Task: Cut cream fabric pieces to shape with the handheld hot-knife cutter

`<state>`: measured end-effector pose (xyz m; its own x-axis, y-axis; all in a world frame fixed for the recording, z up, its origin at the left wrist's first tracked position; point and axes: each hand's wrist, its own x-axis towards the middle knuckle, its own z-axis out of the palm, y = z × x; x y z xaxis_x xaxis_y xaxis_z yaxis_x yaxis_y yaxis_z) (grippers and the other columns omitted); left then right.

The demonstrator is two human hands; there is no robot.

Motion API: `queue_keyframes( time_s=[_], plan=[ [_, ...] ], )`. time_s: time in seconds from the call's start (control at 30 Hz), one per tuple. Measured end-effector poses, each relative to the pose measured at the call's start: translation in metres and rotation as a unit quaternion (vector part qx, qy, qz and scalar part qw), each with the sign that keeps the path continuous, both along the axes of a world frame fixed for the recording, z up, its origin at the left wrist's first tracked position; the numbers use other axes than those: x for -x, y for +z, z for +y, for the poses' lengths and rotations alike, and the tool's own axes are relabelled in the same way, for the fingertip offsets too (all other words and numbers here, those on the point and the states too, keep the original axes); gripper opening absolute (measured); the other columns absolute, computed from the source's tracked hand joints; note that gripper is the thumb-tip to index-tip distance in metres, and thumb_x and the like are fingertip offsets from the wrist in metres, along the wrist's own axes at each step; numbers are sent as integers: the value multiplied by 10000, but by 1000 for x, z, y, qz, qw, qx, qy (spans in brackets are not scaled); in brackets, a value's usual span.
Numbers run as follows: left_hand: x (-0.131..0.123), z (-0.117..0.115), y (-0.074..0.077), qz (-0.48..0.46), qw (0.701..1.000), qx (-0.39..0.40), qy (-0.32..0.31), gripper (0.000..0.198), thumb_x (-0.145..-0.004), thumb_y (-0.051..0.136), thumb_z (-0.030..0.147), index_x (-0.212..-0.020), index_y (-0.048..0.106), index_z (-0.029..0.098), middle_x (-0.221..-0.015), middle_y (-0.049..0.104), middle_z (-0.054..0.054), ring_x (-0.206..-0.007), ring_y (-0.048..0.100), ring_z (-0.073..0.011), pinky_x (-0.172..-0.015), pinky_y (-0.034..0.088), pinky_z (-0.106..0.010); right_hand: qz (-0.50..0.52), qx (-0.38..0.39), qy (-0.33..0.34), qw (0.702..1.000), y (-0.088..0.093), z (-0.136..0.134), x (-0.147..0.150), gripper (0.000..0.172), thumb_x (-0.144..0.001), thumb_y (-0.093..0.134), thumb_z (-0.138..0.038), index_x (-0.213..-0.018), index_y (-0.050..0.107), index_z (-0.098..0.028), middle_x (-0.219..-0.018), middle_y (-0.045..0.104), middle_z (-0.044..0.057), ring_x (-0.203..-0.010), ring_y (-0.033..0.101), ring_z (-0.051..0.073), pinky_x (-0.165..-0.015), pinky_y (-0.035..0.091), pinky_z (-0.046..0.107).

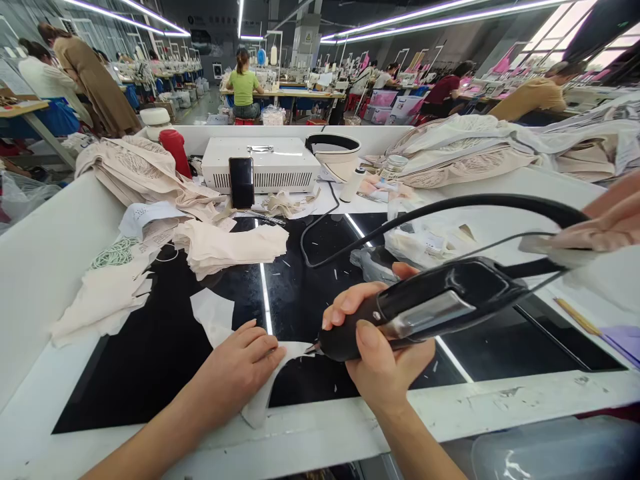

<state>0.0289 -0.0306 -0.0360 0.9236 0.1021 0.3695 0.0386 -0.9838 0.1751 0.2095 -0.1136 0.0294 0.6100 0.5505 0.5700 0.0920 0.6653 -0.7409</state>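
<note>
My right hand (pixel 377 340) is wrapped round a black corded cutting tool (pixel 440 303), whose tip touches a white fabric piece (pixel 280 373) on the black glass work surface (pixel 150 353). My left hand (pixel 237 370) lies flat on that fabric piece with fingers together and stretched out, just left of the tool tip. The tool's black cable (pixel 450 207) arcs up and to the right.
Stacks of cream fabric pieces (pixel 225 247) lie at the left and back. A white box unit (pixel 265 163) with a phone (pixel 241 181) leaning on it stands at the back. Another person's hand (pixel 610 217) shows at the right edge. Workers sit at tables behind.
</note>
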Motion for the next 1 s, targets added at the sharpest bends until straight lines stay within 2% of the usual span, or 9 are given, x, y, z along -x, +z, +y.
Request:
queue_keyframes(
  time_s=[0.27,0.4,0.53,0.73,1.0],
  plan=[
    [1,-1,4,-4,1000,-5,4,277,-1017,445,40,-1242,592,108,-1107,670,-97,-1046,650,-216,-1078,534,-509,-6,25,-20,999,-3,-1,2,449,-892,736,-230,-1288,537,-302,-825,631,-31,-607,633,142,-520,574,300],
    [5,-9,2,0,998,-19,57,324,-1021,425,44,-1322,540,70,-1208,650,-156,-1148,638,-264,-969,606,-431,3,19,-10,1000,-1,-4,5,501,-880,757,-239,-1319,531,-322,-827,639,-29,-598,623,141,-514,567,294],
    [9,-17,-5,14,995,-26,98,360,-1001,428,10,-1348,515,47,-1131,660,-140,-1046,672,-249,-921,624,-416,12,21,-19,1000,1,-8,9,518,-866,781,-243,-1314,538,-336,-822,639,-27,-600,618,144,-486,545,279],
    [9,-21,1,-2,994,-34,102,349,-982,364,-34,-1253,567,53,-1027,652,-124,-932,683,-223,-807,643,-362,-9,28,-40,999,3,-12,15,502,-884,750,-210,-1317,525,-328,-839,647,-23,-629,622,140,-518,557,271],
    [15,-17,6,-14,996,16,84,318,-963,419,-37,-1182,605,100,-1068,665,-100,-971,680,-203,-835,637,-326,-6,65,-64,996,4,-22,24,483,-879,760,-259,-1281,503,-330,-806,619,-24,-645,625,164,-559,562,302]
  ],
)
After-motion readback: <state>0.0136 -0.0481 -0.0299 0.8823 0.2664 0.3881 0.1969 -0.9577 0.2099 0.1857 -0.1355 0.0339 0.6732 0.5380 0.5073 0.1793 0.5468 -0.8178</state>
